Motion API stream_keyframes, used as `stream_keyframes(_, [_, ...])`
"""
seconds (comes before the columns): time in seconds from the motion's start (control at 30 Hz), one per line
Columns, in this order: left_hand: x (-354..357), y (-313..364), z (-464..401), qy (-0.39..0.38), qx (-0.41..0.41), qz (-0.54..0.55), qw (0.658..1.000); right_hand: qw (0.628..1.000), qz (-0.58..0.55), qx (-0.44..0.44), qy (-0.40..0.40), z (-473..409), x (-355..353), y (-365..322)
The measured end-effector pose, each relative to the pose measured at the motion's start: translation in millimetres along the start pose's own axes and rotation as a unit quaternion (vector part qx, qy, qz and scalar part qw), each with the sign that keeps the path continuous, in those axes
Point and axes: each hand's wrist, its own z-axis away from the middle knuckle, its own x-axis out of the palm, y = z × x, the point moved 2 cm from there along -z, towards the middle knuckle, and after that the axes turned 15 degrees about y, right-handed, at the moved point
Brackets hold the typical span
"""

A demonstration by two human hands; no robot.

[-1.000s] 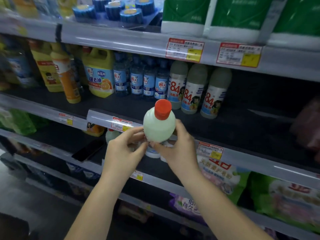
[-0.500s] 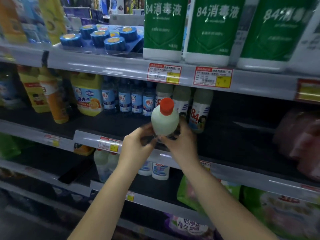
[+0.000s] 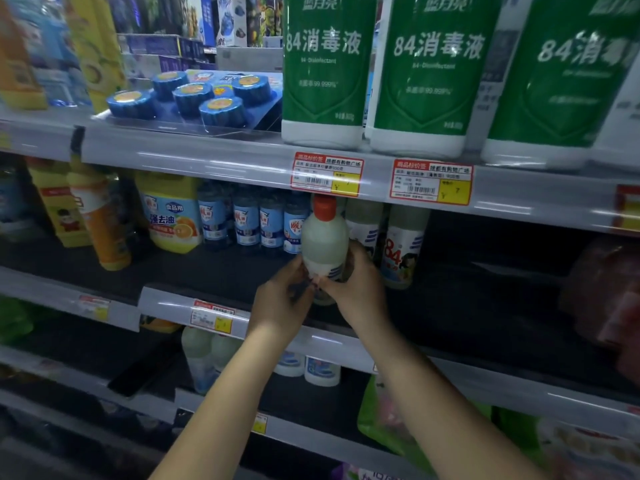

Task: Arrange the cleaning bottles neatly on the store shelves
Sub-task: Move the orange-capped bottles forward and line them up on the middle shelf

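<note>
You're holding the red-capped bottle up at the middle of the frame now, and it is sitting higher against the shelving than a second ago: back then it was hovering in front of the lower price rail, and now its cap is reaching just under the price tag on the upper rail. Your left hand is cupping the bottle's base from the lower left, and your right hand is wrapping its lower body from the right, fingers of both hands closed around it, so the bottle is upright and fully in your grip, not yet resting on the middle shelf. It is lining up directly in front of the row of pale "84" bottles at centre right, with the blue-labelled bottles just to the left of it. That lift is telling me you're moving from carrying to placing: the bottle is now at the level of its matching row. I'm judging that the next move is easing it back and down into the gap at the left end of that row. Be minding the neighbours, since they are standing close enough to be knocked.
</note>
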Motion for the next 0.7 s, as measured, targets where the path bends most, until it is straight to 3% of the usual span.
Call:
stream_keyframes(0.17, [5, -5, -6, 0.023, 0.057, -0.015, 0.998, 0.999, -0.001, 0.037, 0.005, -14, 16, 6])
stream_keyframes(0.7, [25, -31, -11, 0.028, 0.029, -0.037, 0.999, 0.999, 0.037, -0.019, 0.028, -30, 37, 21])
